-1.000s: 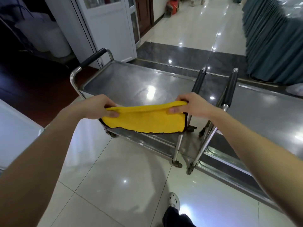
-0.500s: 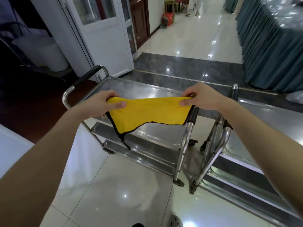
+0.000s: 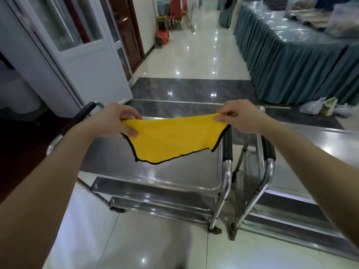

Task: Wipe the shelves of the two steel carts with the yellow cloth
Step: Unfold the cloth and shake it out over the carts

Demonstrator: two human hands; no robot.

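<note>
A yellow cloth (image 3: 171, 138) with a black hem hangs stretched in the air between my two hands. My left hand (image 3: 114, 121) pinches its left top corner and my right hand (image 3: 240, 117) pinches its right top corner. The cloth hangs above the top shelf of the left steel cart (image 3: 174, 175) without touching it. That cart has lower shelves and black-gripped handles at both ends. The second steel cart (image 3: 314, 150) stands right beside it on the right, its black handle close to the first cart's handle.
A white door (image 3: 81, 61) stands open at the left behind the carts. A table with a teal skirt (image 3: 291, 63) runs along the right, plastic bags (image 3: 318, 107) on the floor at its foot. Glossy tiled floor stretches ahead, with red chairs (image 3: 174, 14) far off.
Both hands have lifted the cloth off the left cart's top shelf and spread it out in the air. The view has tilted up toward the hallway.
</note>
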